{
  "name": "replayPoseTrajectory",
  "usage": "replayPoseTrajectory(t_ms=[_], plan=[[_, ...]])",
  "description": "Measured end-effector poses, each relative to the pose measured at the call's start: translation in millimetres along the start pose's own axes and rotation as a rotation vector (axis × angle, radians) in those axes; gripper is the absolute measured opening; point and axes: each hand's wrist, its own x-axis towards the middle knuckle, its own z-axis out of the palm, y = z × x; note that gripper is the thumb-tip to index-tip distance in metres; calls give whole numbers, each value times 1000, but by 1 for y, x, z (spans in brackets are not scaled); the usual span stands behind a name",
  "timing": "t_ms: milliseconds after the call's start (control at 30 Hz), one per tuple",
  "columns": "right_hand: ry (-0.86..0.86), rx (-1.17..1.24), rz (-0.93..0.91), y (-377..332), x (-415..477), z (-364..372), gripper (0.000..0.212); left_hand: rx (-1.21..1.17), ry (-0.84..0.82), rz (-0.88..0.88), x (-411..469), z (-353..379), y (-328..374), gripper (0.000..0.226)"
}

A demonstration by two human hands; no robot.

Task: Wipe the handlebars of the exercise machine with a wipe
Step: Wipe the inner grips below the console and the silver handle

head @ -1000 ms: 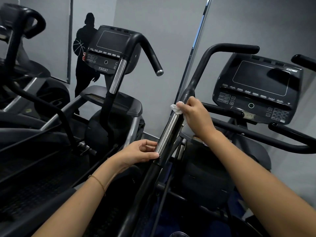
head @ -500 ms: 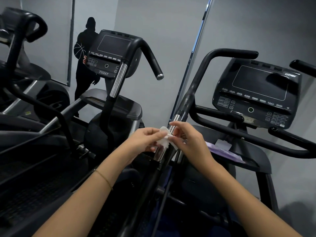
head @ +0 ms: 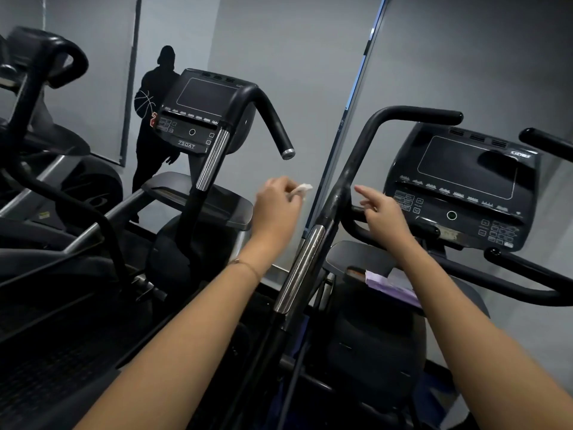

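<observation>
A black handlebar (head: 353,169) with a chrome sleeve (head: 302,268) rises through the middle of the view and bends right at the top. My left hand (head: 276,209) is raised just left of it and pinches a small white wipe (head: 302,190) at its fingertips, clear of the bar. My right hand (head: 383,212) hovers just right of the bar with fingers extended toward it, holding nothing. Neither hand touches the bar.
The machine's console (head: 462,187) sits at right with more black bars (head: 496,283) below it. A purple pack (head: 390,285) lies on the shroud. A second machine with console (head: 198,113) and handlebar (head: 273,119) stands at left. Grey wall and mirror lie behind.
Both hands left the chrome sleeve and rose. The wipe, held between both hands before, is now in my left hand alone; my right hand moved to the bar's right side.
</observation>
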Motion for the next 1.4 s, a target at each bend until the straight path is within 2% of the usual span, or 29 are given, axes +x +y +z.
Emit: replayPoseTrajectory(t_ms=[67,167,233,300,367,433,533,600,733,833,967,1100,1267,1333,1400], plan=[[-101,-96,-30,7,11,4,57,212,-94,175,2,21,11,19],[-139,-182,-87,16,15,9,65,497,-262,361,-15,44,13,30],[-150,-241,-107,21,16,9,69,594,-236,466,-32,46,7,33],[-153,-256,-116,25,16,10,70,605,-190,506,-42,43,4,26],[-149,-237,-107,26,18,11,69,557,-223,453,-33,46,8,22],[-152,-223,-91,29,20,12,68,458,-251,288,-15,54,16,20],[-163,-208,-76,34,24,9,69,354,-236,40,6,69,28,36],[-176,-198,-79,34,26,7,71,331,-232,-62,14,76,32,46],[-187,-206,-72,34,25,8,71,680,-175,-18,3,72,28,53],[-176,-202,-69,31,22,8,71,775,-170,-59,-9,67,25,43],[-176,-215,-73,28,21,7,70,625,-160,-148,3,70,33,38],[-186,-222,-73,28,22,4,69,441,-225,-264,20,72,36,41],[-207,-287,-80,22,18,1,72,440,-306,-268,3,58,20,27],[-226,-333,-104,20,19,0,71,334,-320,-279,0,54,21,19],[-226,-402,-155,20,17,0,69,214,-334,-316,4,52,29,24]])
